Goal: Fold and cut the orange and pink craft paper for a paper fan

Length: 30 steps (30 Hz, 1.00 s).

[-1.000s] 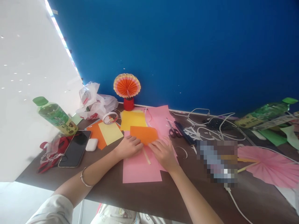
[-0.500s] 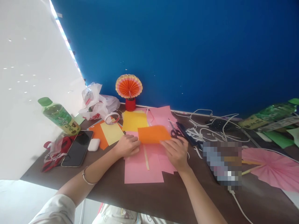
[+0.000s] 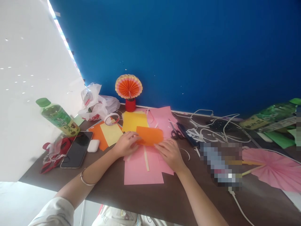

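Note:
An orange sheet of paper (image 3: 149, 135) is held by its two sides above the pink paper. My left hand (image 3: 127, 143) pinches its left edge, fingers curled. At its lower right corner, my right hand (image 3: 169, 152) grips the sheet, the thumb hidden from view. Beneath lie overlapping pink sheets (image 3: 143, 175) with a narrow pale strip (image 3: 146, 158) across them. Yellow paper (image 3: 134, 121) lies just behind the orange sheet. Scissors (image 3: 176, 133) with dark handles rest to the right, near my right hand.
A folded paper fan (image 3: 129, 86) stands in a red holder at the back. On the left are a tape roll (image 3: 112, 119), a phone (image 3: 77, 150), a white case (image 3: 93, 146) and a green bottle (image 3: 58, 117). Cables (image 3: 211, 125) and a pink paper fan (image 3: 275, 168) are at right.
My right hand has moved left and inward along the orange sheet, which now looks narrower. My left hand has shifted slightly, still at the left edge. The scissors are now less covered.

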Each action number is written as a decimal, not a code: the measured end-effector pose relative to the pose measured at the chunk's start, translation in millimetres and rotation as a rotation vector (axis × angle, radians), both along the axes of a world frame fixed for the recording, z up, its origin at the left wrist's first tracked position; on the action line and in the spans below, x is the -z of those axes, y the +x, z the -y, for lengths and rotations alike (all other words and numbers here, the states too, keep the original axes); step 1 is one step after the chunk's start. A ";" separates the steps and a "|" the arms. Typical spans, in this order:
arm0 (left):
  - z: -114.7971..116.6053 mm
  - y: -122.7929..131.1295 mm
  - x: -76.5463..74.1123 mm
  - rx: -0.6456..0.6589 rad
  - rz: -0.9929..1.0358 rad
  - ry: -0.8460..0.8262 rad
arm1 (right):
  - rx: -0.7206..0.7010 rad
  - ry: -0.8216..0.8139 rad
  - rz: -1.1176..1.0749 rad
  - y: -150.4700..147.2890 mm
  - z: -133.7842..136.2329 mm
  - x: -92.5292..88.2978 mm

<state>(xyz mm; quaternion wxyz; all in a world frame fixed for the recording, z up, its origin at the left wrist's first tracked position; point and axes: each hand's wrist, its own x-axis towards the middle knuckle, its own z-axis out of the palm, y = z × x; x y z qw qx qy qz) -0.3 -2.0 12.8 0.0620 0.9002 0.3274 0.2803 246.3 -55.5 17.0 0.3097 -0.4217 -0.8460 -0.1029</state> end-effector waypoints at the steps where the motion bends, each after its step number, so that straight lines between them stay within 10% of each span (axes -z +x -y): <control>1: -1.3 -0.2 1.3 0.021 -0.036 0.014 | -0.018 -0.033 0.011 0.8 -1.3 1.6; 18: 1.1 0.7 7.1 0.173 -0.192 0.047 | -0.024 -0.278 0.098 -8.4 -0.5 6.9; 30: 0.0 3.5 -0.2 0.045 -0.059 -0.153 | 0.078 -0.392 -0.058 -13.8 -2.8 5.0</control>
